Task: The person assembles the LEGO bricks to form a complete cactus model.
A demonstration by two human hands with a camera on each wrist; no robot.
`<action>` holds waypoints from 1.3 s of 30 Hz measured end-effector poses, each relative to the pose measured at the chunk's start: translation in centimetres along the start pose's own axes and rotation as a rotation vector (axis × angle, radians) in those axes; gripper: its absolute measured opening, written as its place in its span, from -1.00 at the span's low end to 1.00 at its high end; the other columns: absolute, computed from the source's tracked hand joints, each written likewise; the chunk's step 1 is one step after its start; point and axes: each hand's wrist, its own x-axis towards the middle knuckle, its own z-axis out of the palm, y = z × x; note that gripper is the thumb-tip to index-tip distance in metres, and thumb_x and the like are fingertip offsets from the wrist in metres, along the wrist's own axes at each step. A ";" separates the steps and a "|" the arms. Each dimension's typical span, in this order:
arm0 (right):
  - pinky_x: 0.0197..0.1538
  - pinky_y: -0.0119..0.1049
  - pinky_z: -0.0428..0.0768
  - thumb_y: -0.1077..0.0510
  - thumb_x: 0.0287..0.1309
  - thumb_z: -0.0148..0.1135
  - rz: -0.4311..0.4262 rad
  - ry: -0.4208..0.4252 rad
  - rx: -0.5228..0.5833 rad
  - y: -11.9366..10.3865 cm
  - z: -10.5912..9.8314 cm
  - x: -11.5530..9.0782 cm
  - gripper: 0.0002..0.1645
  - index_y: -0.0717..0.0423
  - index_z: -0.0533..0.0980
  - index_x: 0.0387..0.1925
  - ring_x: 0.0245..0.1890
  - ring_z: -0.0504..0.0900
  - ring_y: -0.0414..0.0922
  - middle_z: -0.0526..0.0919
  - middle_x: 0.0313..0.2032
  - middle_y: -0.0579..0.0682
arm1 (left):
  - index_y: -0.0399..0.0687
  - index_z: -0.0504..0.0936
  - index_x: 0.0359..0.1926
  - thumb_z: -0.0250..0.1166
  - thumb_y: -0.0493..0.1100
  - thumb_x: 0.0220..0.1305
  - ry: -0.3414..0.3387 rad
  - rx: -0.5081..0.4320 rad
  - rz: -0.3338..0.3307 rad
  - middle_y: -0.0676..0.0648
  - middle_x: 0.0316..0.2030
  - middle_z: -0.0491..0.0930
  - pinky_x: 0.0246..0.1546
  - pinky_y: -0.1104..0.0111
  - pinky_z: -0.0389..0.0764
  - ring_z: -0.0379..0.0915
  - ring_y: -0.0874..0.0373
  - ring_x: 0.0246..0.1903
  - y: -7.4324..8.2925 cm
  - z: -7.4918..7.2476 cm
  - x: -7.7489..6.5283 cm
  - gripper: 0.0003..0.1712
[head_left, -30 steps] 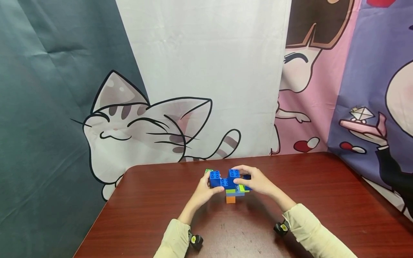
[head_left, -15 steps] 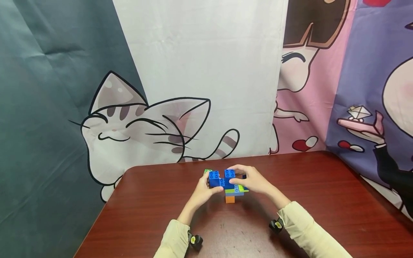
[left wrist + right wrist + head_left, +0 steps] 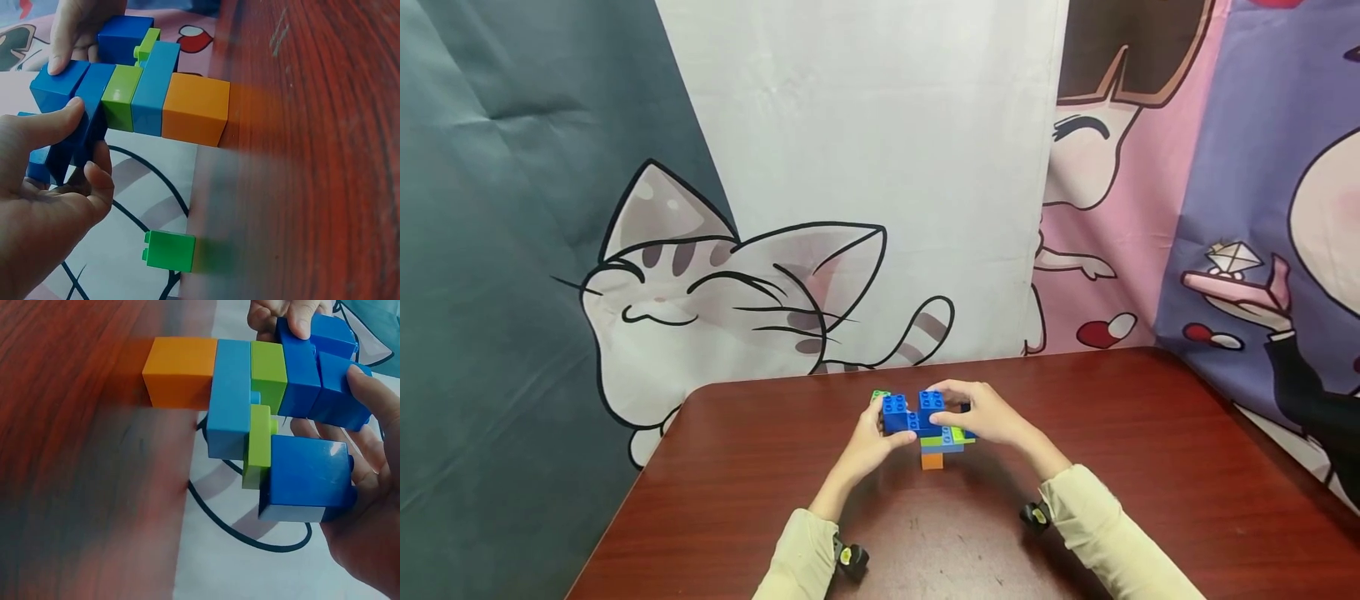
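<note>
A stack of toy building bricks stands on the table, an orange brick (image 3: pixel 178 372) at its foot. Above that come a light blue brick (image 3: pixel 228 400), a lime brick (image 3: pixel 269 375) and a long blue brick (image 3: pixel 300 375). My left hand (image 3: pixel 868 446) grips the stack's left end, thumb on the long brick, by the upper left blue brick (image 3: pixel 894 406). With thumb and fingers, my right hand (image 3: pixel 990 414) pinches the upper right blue brick (image 3: pixel 931 402). Under that hand, another blue brick (image 3: pixel 309 472) sits on a thin lime brick (image 3: pixel 256 447) on the stack's right side.
A separate green brick (image 3: pixel 170 251) stands on the reddish-brown table (image 3: pixel 760 467), behind my left hand. Behind the table's far edge hangs a cloth backdrop (image 3: pixel 880 125) with cartoon figures.
My right hand has shifted slightly left with its blue brick, narrowing the gap to the upper left blue brick. The left hand keeps its grip. The head view has moved a little.
</note>
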 end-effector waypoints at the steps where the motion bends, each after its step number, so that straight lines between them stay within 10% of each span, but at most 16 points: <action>1: 0.03 -0.09 0.67 -0.03 0.17 0.34 0.000 -0.003 -0.008 -0.1 0.0 0.1 -0.51 0.04 0.53 0.11 -0.09 0.70 -0.04 0.74 -0.09 0.05 | -0.24 0.27 0.28 0.35 -0.23 0.23 0.002 -0.001 -0.002 -0.32 0.08 0.52 0.14 0.07 0.58 0.54 -0.10 0.05 0.0 0.0 0.0 -0.34; 39: -0.06 -0.21 0.68 -0.05 0.09 0.41 0.018 -0.020 -0.050 0.3 0.0 0.5 -0.54 -0.04 0.57 0.03 -0.22 0.69 -0.18 0.74 -0.21 -0.04 | -0.26 0.27 0.33 0.35 -0.17 0.24 -0.049 -0.065 -0.067 -0.33 0.13 0.56 0.16 0.08 0.57 0.59 -0.11 0.07 -0.1 -1.2 -0.2 -0.30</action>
